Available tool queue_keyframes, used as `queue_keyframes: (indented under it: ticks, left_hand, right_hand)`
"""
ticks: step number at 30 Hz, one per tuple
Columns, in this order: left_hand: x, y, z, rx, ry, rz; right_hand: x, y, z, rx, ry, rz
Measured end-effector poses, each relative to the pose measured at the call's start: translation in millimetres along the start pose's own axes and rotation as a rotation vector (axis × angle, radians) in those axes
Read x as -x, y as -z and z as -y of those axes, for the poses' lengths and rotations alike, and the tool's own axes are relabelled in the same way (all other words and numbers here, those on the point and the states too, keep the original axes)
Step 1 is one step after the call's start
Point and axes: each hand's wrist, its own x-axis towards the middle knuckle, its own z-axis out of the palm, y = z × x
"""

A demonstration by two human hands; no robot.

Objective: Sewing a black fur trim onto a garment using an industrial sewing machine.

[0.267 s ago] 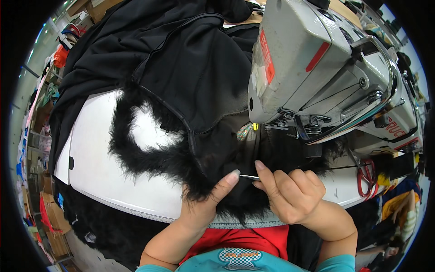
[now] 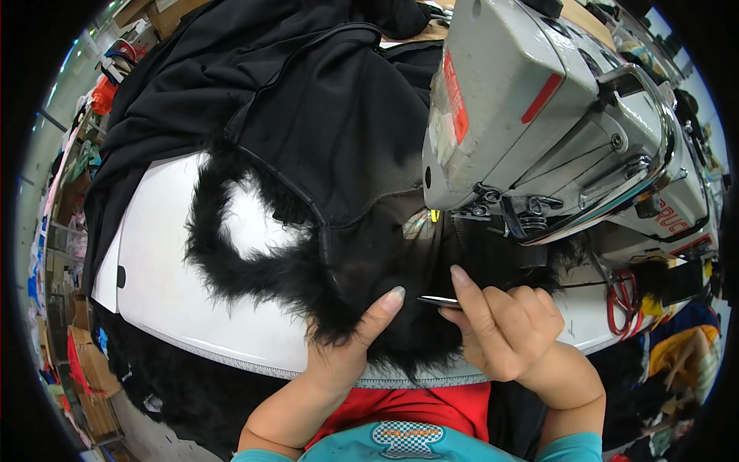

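Note:
A black garment (image 2: pixel 331 100) with fluffy black fur trim (image 2: pixel 258 275) is spread across the table and under the head of a grey sewing machine (image 2: pixel 493 115). At its near edge, my left hand (image 2: pixel 342 346) grips the fur-edged cloth, thumb on top and fingers hidden beneath. Pinched in my right hand (image 2: pixel 512 331) is a slim, pointed metal tool (image 2: pixel 437 300), perhaps tweezers. Its tip points left over the dark cloth, apart from my left thumb. A small multicoloured patch of cloth (image 2: pixel 416 225) shows beside the needle area.
Red-handled scissors (image 2: pixel 623 304) lie right of the machine on the white table (image 2: pixel 173 285). A measuring tape (image 2: pixel 258 368) runs along its front edge. Black fur (image 2: pixel 200 408) hangs below at left. Another person's arm (image 2: pixel 685 362) shows at the far right.
My right hand has shifted slightly right with the metal tool, drawing its tip away from my left thumb. My left hand stays nearly still on the fur-edged cloth.

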Motion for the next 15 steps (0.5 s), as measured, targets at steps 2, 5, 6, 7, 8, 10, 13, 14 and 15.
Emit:
queue_keyframes:
  ticks: [2, 5, 6, 7, 8, 10, 13, 14, 15]
  left_hand:
    - [-0.3, -0.7, -2.0, -0.064, -0.019, -0.044]
    - [0.0, -0.1, -1.5, -0.098, -0.069, -0.039]
    - [0.1, 0.1, -1.4, -0.097, -0.068, -0.038]
    - [0.1, 0.2, -1.1, -0.094, -0.056, -0.041]
    - [0.1, 0.1, -0.6, -0.091, -0.043, -0.044]
    - [0.7, 1.5, 2.8, -0.090, -0.051, -0.041]
    - [1.1, 1.4, 2.8, -0.097, -0.050, -0.038]
    - [1.2, 1.3, 2.5, -0.107, -0.044, -0.041]
    - [1.2, 1.4, 2.9, -0.107, -0.043, -0.040]
  right_hand:
    - [0.3, 0.6, -0.7, 0.005, 0.001, 0.009]
    - [0.0, 0.6, 1.0, -0.018, 0.018, 0.009]
    - [-0.1, -0.1, 1.7, -0.015, 0.020, 0.010]
    - [-0.1, -0.5, 2.2, -0.012, 0.022, 0.011]
    - [-0.2, -0.8, 2.5, -0.011, 0.021, 0.012]
    - [-0.7, -2.1, 3.4, -0.006, 0.016, -0.006]
    - [-0.5, -2.3, 3.4, -0.001, 0.017, -0.009]
    - [-0.3, -2.5, 3.4, -0.001, 0.016, -0.009]
    - [0.1, -2.5, 3.3, -0.002, 0.015, -0.008]
